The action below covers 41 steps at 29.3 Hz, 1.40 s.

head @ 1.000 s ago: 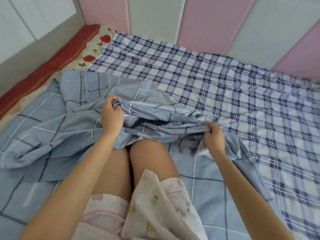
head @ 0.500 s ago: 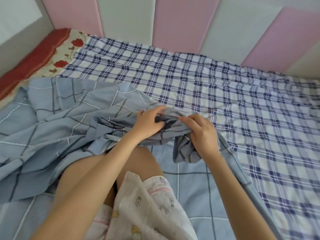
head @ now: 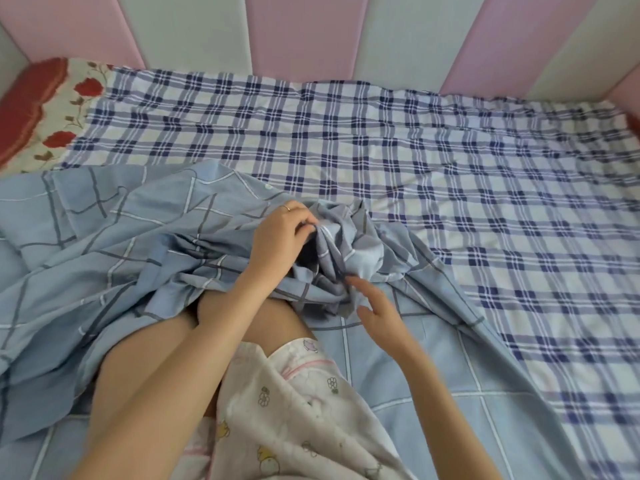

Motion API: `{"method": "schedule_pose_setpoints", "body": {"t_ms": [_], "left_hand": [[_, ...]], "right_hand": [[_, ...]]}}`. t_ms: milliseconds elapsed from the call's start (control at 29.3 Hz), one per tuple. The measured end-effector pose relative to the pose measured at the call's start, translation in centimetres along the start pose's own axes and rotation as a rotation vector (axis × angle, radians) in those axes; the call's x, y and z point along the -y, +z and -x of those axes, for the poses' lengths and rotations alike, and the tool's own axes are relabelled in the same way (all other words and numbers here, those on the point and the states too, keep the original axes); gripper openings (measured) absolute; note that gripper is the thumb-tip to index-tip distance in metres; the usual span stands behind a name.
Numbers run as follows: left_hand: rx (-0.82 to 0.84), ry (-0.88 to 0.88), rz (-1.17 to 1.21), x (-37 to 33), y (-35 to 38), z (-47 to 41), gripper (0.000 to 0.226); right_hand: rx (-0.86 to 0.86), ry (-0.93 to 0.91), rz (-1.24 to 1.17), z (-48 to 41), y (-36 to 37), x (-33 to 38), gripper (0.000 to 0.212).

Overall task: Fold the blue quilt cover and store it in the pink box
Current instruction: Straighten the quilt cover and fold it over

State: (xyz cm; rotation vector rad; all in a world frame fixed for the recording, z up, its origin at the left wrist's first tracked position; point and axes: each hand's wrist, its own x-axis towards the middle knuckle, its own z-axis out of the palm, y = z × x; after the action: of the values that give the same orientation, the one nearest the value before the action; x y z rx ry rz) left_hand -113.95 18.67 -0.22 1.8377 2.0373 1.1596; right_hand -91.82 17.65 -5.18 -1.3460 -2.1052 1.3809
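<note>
The blue quilt cover (head: 121, 237) lies rumpled over the near left part of a checked sheet (head: 450, 168) and is draped across the person's knees (head: 242, 320). The left hand (head: 282, 235) grips a gathered bunch of the cover at its middle, fingers curled round the folds, with a thin ring (head: 285, 207) on one finger. The right hand (head: 377, 308) is just below that bunch, fingers straight and spread, holding nothing; it is blurred, and whether its fingertips touch the cloth cannot be told. Printed shorts (head: 294, 410) show at the bottom. A flowered red cloth (head: 52, 109) lies at the far left, and pink and white padded panels (head: 287, 36) stand behind the sheet
</note>
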Motion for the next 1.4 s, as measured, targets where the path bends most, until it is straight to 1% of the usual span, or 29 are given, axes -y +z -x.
{"method": "schedule_pose_setpoints", "body": {"t_ms": [34,103,137,171,205,239,273,342,410,478,513,547,581,615,683,718,786,820,854,923,1025,1059,1128,1162,1196,1264,1298,1333,1401], "left_hand": [[-0.046,0.025,0.006,-0.4,-0.4,-0.1,0.007],[-0.096,0.059,0.056,-1.5,-1.3,-0.3,0.009],[-0.101,0.070,0.079,-2.0,-1.8,-0.4,0.011],[-0.099,0.081,0.092,-2.6,-2.3,-0.4,0.012],[-0.089,0.093,0.101,-3.2,-2.8,-0.4,0.012],[-0.073,0.108,0.111,-3.7,-3.2,-0.3,0.011],[-0.057,0.124,0.121,-4.1,-3.6,-0.2,0.010],[-0.046,0.143,0.121,-4.6,-4.2,0.0,0.007],[-0.095,0.121,0.107,-4.4,-4.9,0.0,0.005],[-0.165,0.079,0.102,-3.8,-5.5,-0.2,0.004],[-0.201,0.054,0.096,-3.4,-5.9,-0.2,0.003],[-0.235,0.026,0.092,-3.1,-6.3,-0.4,0.002],[-0.269,-0.010,0.095,-2.7,-6.7,-0.5,0.002],[-0.296,-0.053,0.105,-2.3,-7.2,-0.6,0.002],[-0.310,-0.147,0.132,-1.7,-7.7,-0.7,0.006],[-0.290,-0.179,0.134,-1.5,-7.7,-0.6,0.009],[-0.229,-0.177,0.117,-1.1,-7.3,-0.1,0.018],[-0.191,-0.146,0.120,-1.1,-6.8,0.2,0.023],[-0.154,-0.119,0.126,-1.0,-6.2,0.5,0.026],[-0.109,-0.109,0.126,-0.6,-5.2,1.1,0.030],[-0.089,-0.144,0.135,-0.5,-3.7,2.0,0.030],[-0.097,-0.145,0.148,-0.6,-3.4,2.3,0.029],[-0.110,-0.151,0.169,-0.6,-3.3,2.7,0.029],[-0.120,-0.159,0.176,-0.7,-3.4,2.7,0.029],[-0.134,-0.168,0.182,-0.8,-3.6,2.7,0.028],[-0.171,-0.180,0.195,-1.0,-4.2,2.7,0.027],[-0.196,-0.186,0.198,-1.1,-4.5,2.7,0.027],[-0.222,-0.193,0.203,-1.3,-4.7,2.8,0.027],[-0.268,-0.190,0.204,-1.6,-5.1,2.8,0.026]], "right_hand": [[-0.097,-0.007,-0.016,-0.4,0.4,-0.2,0.061],[-0.310,-0.014,0.056,-1.5,1.4,-0.2,0.065],[-0.392,0.029,0.103,-2.2,1.9,-0.1,0.071],[-0.431,0.093,0.131,-2.8,2.3,0.2,0.081],[-0.433,0.153,0.119,-3.6,2.8,0.4,0.090],[-0.423,0.186,0.044,-4.3,3.1,0.7,0.091],[-0.426,0.185,-0.070,-5.0,3.3,0.9,0.085],[-0.489,0.164,-0.338,-6.0,3.2,1.5,0.064],[-0.542,0.238,-0.626,-6.6,2.6,1.9,0.044],[-0.503,0.353,-0.833,-6.6,1.7,2.1,0.023],[-0.470,0.396,-0.817,-6.2,1.0,2.4,0.010],[-0.449,0.412,-0.764,-6.0,0.2,2.3,0.005],[-0.430,0.403,-0.727,-5.6,-0.8,2.4,0.013],[-0.395,0.382,-0.756,-5.2,-2.0,2.6,0.017],[-0.276,0.322,-0.974,-3.9,-4.5,4.0,0.019],[-0.211,0.291,-1.059,-3.2,-5.8,4.9,0.025],[-0.068,0.235,-1.106,-1.8,-7.7,7.3,0.037],[-0.034,0.172,-1.114,-1.2,-8.3,8.1,0.042],[-0.017,0.095,-1.134,-0.7,-8.7,8.4,0.051],[0.011,-0.050,-1.167,-0.4,-9.1,8.3,0.078],[0.120,-0.216,-1.086,0.4,-9.3,7.8,0.104],[0.149,-0.274,-1.023,0.8,-9.3,7.9,0.106],[0.157,-0.334,-0.865,1.5,-9.3,8.3,0.095],[0.116,-0.337,-0.737,1.8,-9.4,8.6,0.087],[0.023,-0.319,-0.553,2.0,-9.4,8.9,0.080],[-0.281,-0.267,-0.104,2.0,-9.3,9.7,0.067],[-0.441,-0.252,0.065,1.9,-9.3,9.9,0.059],[-0.586,-0.229,0.172,1.9,-9.4,10.1,0.050],[-0.808,-0.134,0.254,1.7,-9.9,10.0,0.033]]}}
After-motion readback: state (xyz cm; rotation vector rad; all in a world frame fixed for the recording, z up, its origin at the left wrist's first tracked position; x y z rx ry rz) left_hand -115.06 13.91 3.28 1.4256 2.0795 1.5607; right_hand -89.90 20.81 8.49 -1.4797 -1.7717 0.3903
